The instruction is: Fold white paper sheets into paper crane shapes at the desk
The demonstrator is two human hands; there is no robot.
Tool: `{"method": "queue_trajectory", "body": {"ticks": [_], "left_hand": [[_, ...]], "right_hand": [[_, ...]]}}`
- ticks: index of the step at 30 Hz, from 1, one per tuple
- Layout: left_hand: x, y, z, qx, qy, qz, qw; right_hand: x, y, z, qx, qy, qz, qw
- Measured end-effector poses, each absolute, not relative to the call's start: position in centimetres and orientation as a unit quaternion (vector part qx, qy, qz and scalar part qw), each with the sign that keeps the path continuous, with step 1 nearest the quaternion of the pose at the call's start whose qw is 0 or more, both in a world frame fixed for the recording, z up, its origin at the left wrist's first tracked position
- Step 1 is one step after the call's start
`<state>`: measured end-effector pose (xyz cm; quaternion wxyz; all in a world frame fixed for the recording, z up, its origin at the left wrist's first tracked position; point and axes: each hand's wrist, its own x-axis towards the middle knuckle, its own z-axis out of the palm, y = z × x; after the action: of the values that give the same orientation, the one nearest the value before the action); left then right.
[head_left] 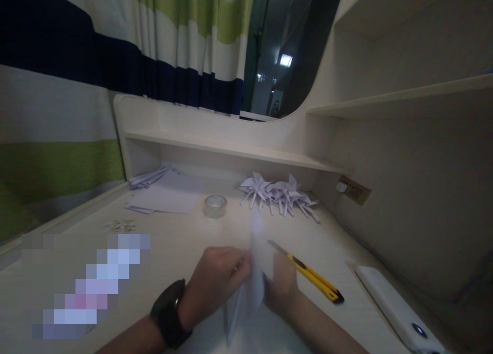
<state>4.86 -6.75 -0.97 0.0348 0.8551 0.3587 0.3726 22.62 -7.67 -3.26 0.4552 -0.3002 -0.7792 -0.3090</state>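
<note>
Near the front middle of the desk, my left hand (217, 279), with a black watch on its wrist, is closed with its fingers pinched on a sheet of white paper (256, 282). The paper stands on edge, seen nearly side-on and blurred. Across from it, my right hand (285, 282) grips the same paper from the right, its fingers partly hidden behind it. Below my left hand, a narrow white paper piece (232, 320) points toward me; whether it joins the sheet I cannot tell. Just right of my right hand lies a yellow utility knife (314, 279), blade out.
Several paper pinwheels (277, 192) lie at the back right. A roll of clear tape (214, 207) stands left of them, beside stacked white paper (173, 192). Small pale bits (121, 224) lie at left, above a pixelated patch. A white device (396, 308) lies at right.
</note>
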Motion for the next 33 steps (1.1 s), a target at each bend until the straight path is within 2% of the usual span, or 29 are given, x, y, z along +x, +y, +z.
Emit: {"method": "queue_trajectory", "body": {"ticks": [5, 9, 14, 16, 21, 25, 28, 33], "left_hand": [[5.0, -6.8, 0.0, 0.822, 0.371, 0.406, 0.149], [5.2, -6.2, -0.2, 0.784, 0.329, 0.422, 0.314], [5.4, -4.4, -3.0, 0.696, 0.237, 0.402, 0.546], [5.5, -3.8, -4.0, 0.664, 0.225, 0.389, 0.597], [5.4, -3.2, -4.3, 0.675, 0.289, 0.412, 0.539], [4.9, -2.6, -3.9, 0.675, 0.328, 0.421, 0.51], [4.5, -2.1, -4.1, 0.652, 0.327, 0.422, 0.538], [4.3, -1.5, -4.7, 0.594, 0.3, 0.42, 0.618]], "right_hand": [[22.7, -7.7, -1.9, -0.335, -0.777, -0.301, 0.44], [23.0, -7.3, -0.6, -0.388, -0.764, -0.311, 0.411], [23.5, -6.0, 1.3, -0.487, -0.728, -0.308, 0.371], [23.5, -5.3, 2.2, -0.543, -0.7, -0.297, 0.356], [23.1, -4.0, 3.9, -0.621, -0.667, -0.265, 0.316], [24.1, -3.5, 4.3, -0.557, -0.7, -0.247, 0.372], [26.0, -3.0, 4.1, -0.503, -0.715, -0.268, 0.404], [28.6, -1.8, 2.9, -0.455, -0.775, -0.255, 0.356]]}}
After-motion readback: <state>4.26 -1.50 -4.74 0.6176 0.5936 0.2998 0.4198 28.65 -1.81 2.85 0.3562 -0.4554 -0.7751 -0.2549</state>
